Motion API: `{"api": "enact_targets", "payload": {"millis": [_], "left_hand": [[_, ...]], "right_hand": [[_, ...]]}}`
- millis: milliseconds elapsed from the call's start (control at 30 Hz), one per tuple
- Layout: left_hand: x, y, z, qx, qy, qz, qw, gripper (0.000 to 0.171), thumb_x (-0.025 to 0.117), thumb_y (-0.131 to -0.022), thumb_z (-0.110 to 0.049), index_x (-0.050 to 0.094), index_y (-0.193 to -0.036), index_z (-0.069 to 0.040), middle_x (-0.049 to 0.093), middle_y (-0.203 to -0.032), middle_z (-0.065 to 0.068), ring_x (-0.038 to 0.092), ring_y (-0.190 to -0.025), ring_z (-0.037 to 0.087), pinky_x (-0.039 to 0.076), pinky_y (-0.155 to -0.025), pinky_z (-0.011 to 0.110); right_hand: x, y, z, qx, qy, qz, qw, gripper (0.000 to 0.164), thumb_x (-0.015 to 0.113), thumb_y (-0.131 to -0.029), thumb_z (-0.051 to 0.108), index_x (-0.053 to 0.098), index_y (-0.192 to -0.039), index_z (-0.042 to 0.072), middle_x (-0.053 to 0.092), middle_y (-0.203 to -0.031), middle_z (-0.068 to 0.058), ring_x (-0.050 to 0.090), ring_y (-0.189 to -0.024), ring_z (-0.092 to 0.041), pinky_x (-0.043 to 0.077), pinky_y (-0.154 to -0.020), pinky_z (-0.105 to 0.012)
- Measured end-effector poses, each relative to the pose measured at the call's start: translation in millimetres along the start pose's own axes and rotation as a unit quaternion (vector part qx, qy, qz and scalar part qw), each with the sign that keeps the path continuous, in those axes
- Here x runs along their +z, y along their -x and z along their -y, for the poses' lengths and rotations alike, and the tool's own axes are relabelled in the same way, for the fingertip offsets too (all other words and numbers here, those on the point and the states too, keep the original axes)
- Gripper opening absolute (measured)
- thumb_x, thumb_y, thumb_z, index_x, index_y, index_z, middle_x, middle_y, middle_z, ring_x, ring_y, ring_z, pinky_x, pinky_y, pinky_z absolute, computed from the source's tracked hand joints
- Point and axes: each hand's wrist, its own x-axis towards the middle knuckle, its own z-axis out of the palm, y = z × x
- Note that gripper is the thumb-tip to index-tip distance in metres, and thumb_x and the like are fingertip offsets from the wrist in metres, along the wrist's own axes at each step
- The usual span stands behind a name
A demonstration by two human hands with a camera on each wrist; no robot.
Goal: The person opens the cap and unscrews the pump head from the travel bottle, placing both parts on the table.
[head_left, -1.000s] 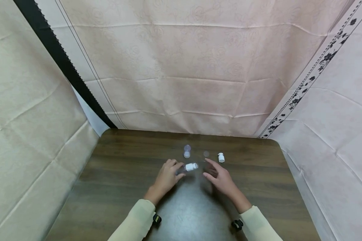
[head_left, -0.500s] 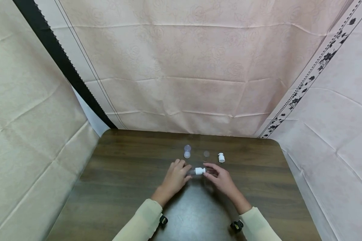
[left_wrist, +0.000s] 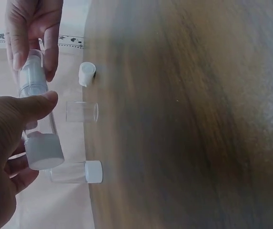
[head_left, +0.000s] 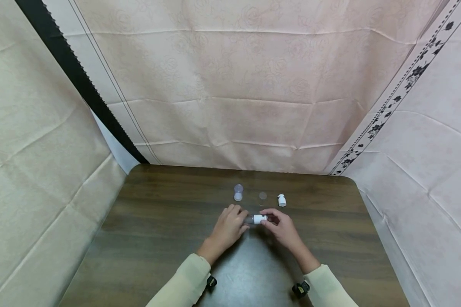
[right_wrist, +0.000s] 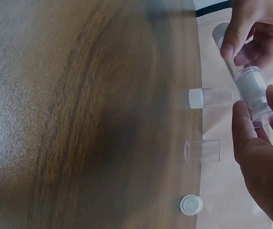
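A slim clear bottle (head_left: 259,219) with a white band lies sideways between the two hands, above the table. My left hand (head_left: 226,229) grips its clear body, near the white end piece (left_wrist: 45,151) that shows in the left wrist view. At the other end, my right hand (head_left: 283,232) holds a clear tubular cover between thumb and fingers, right around the white inner part (right_wrist: 251,87). The palm side of the left hand is hidden in the head view.
Toward the table's far edge stand a second clear container (right_wrist: 217,97) with a white end, a clear open cylinder (right_wrist: 203,150) and a small white pump-like piece (head_left: 281,200). Cloth drapes (head_left: 230,106) hang around the brown wooden table (head_left: 146,238).
My left hand has moved right with the bottle, which has levelled out and met my right hand. The right fingers have closed in around the bottle's end.
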Motion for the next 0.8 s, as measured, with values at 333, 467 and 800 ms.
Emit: {"api": "enact_targets", "payload": {"millis": [333, 467, 800], "left_hand": [[-3.0, -2.0, -1.3, 0.021, -0.011, 0.012, 0.9996, 0.036, 0.083, -0.089, -0.033, 0.073, -0.116, -0.012, 0.071, -0.105, 0.001, 0.065, -0.092, 0.015, 0.057, -0.08, 0.031], [-4.1, -1.7, -1.8, 0.027, -0.012, 0.021, 0.9993, 0.034, 0.082, -0.09, -0.032, 0.073, -0.116, -0.011, 0.073, -0.107, 0.002, 0.067, -0.092, 0.015, 0.058, -0.081, 0.032], [-5.7, -0.4, -2.3, 0.036, 0.013, 0.033, 0.9987, 0.033, 0.084, -0.087, -0.028, 0.075, -0.115, -0.013, 0.075, -0.108, 0.003, 0.07, -0.094, 0.017, 0.059, -0.082, 0.034]], "right_hand": [[-4.7, 0.1, 6.2, 0.013, 0.017, 0.015, 1.0, 0.025, 0.077, -0.093, 0.015, 0.074, -0.117, 0.01, 0.074, -0.114, -0.007, 0.067, -0.099, -0.016, 0.056, -0.085, -0.021], [-6.0, 1.0, 7.2, 0.004, 0.022, 0.024, 0.999, 0.026, 0.077, -0.093, 0.015, 0.073, -0.118, 0.008, 0.074, -0.114, -0.007, 0.068, -0.099, -0.017, 0.056, -0.085, -0.022], [-8.9, 4.6, 5.4, -0.012, 0.014, 0.039, 0.999, 0.025, 0.077, -0.093, 0.013, 0.074, -0.117, 0.007, 0.075, -0.113, -0.008, 0.068, -0.098, -0.014, 0.057, -0.083, -0.021]]}}
